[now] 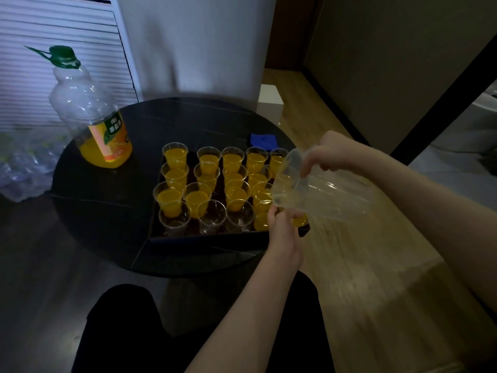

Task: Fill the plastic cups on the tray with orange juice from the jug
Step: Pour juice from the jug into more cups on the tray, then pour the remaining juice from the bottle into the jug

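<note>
Round black table [107,211] carries a dark tray [204,238] of small clear plastic cups. Right hand [330,154] grips the tipped, nearly empty clear jug [322,195]; left hand [282,224] pinches a filled corner cup [262,220]. Tugging it could slop juice.

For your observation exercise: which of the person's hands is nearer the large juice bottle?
Left. The left hand grips a cup at the tray's near right corner; the right hand tips the clear jug farther right of the bottle.
</note>
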